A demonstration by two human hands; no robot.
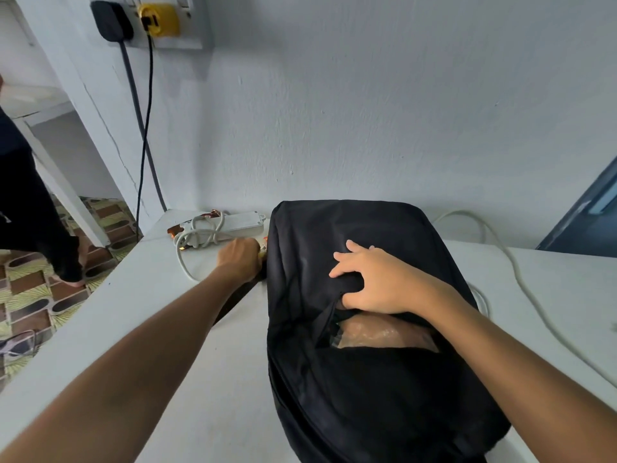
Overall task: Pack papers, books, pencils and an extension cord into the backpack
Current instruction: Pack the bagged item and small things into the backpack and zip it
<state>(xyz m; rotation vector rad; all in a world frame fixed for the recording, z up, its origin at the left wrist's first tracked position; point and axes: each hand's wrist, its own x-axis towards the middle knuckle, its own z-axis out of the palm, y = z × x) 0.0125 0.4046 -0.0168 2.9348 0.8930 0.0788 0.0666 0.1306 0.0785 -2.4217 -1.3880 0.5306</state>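
Two hands over a white table (pixel 100 315) by a pale wall (pixel 367 111): right fingers (pixel 347 272) grip the backpack (pixel 367 379), left unclear.

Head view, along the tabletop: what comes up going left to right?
Extension cord → left hand → backpack, with the right hand gripping its opening → loose white cable.

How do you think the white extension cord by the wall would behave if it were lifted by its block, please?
The extension cord has a rigid-looking block, so that part should lift stiffly. Its cable is looped loosely on top, so loops would probably slide off and dangle. A length trails toward the left hand, so it may drag.
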